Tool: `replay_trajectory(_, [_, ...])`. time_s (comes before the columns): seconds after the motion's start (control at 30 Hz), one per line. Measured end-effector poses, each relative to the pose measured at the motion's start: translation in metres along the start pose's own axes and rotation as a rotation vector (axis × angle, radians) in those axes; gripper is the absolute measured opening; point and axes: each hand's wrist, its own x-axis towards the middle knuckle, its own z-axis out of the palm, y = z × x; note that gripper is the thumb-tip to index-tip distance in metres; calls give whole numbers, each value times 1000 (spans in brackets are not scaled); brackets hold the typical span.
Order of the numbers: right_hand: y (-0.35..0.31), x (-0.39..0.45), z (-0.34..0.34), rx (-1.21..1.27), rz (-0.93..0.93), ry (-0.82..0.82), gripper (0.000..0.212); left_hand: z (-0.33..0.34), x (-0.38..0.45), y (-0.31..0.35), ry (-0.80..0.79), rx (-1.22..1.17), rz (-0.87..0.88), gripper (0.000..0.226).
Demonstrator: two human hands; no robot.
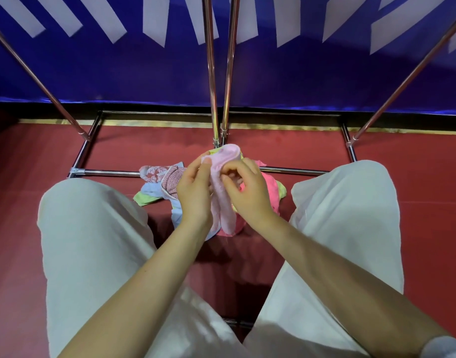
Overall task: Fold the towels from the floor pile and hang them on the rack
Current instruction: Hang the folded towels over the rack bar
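I see both hands pinching the pale pink terry towel [223,192] above the floor pile of mixed coloured towels [162,182], left hand [195,192] and right hand [247,195] gripping opposite edges, probably to align its fold. The chrome tube rack [214,73] stands just beyond, within reach for hanging.

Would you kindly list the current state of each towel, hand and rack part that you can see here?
Pale pink towel: lifted off the pile, hanging lengthwise, pinched by both hands.
Left hand: pinching the towel's upper edge.
Right hand: fingers curled, gripping the towel.
Floor pile: still heaped and unfolded, lying across the rack's base bar.
Rack: standing, no towel on the bars in view.
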Motion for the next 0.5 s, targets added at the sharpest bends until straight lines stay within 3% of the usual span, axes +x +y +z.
replay_trajectory(0.1, [4, 1, -4, -85, 3, 119, 41, -1, 1, -1, -26, -2, -1, 15])
replay_trajectory(0.17, [4, 5, -9, -9, 107, 72, 67, -2, 3, 0, -36, 12, 0, 13])
replay_trajectory(0.23, [3, 9, -12, 131, 201, -12, 76, -2, 4, 2, -48, 24, 6, 13])
replay_trajectory(0.5, [-13, 7, -15, 226, 251, -19, 24, -6, 1, -1, -73, 137, 51, 25])
